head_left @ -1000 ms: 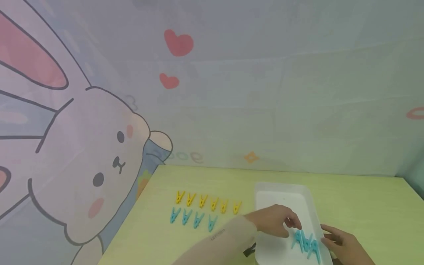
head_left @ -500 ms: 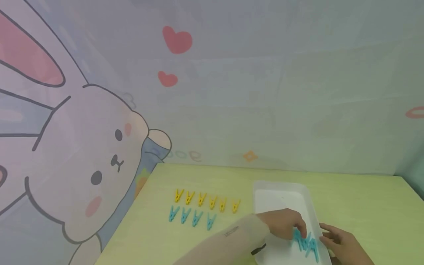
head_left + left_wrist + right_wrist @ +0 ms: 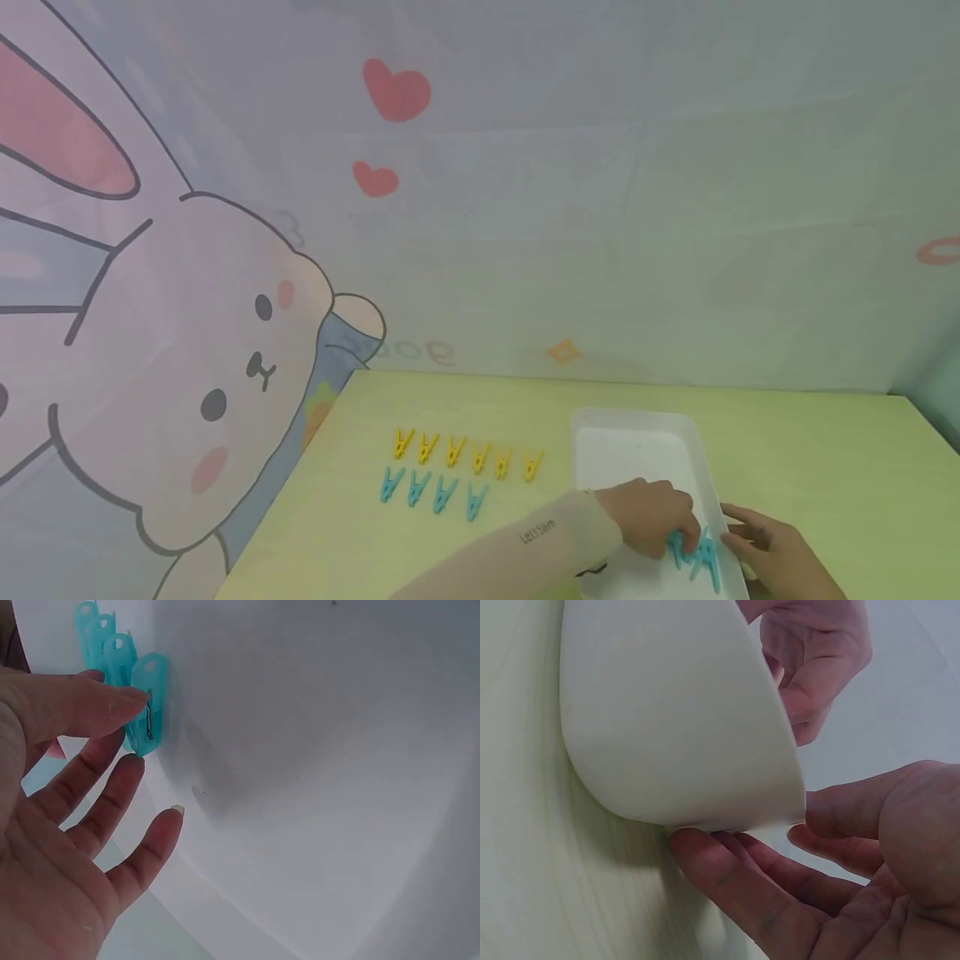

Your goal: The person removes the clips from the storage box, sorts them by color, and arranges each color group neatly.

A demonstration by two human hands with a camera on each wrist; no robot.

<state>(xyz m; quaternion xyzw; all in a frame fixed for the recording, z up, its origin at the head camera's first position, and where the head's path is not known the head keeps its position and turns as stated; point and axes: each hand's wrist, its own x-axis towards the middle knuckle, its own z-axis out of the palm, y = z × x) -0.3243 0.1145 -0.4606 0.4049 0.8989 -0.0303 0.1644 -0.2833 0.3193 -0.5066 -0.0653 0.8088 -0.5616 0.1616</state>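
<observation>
- The right hand (image 3: 780, 557) is closest to the person, at the near right corner of the white tray (image 3: 637, 437). Its thumb is on the inside of the rim and its fingers (image 3: 735, 885) are under the outside wall, so it pinches the tray's edge.
- The left hand (image 3: 651, 517) reaches across into the near end of the tray. A pale sleeve (image 3: 517, 546) with small letters on it covers the arm.
- The left hand's fingers are mostly straight. The wrist picture shows its fingertip (image 3: 124, 701) touching the nearest of the blue clips (image 3: 146, 712). I cannot tell if it has hold of a clip or only touches it.
- The blue clips lie in a small bunch in the tray's near right corner (image 3: 697, 557), close against the wall, right between the two hands. The left hand hides part of the bunch in the head picture.
- The rest of the tray, farther back, is plain white inside.
- To the left of the tray, on the green table (image 3: 810, 450), four more blue clips (image 3: 433, 492) lie side by side in a row.
- Just behind them is a row of six yellow clips (image 3: 465, 454), also side by side. Both rows are well apart from the hands.
- Behind the table hangs a big curtain with a rabbit picture (image 3: 202, 367) and red hearts (image 3: 396, 87).
</observation>
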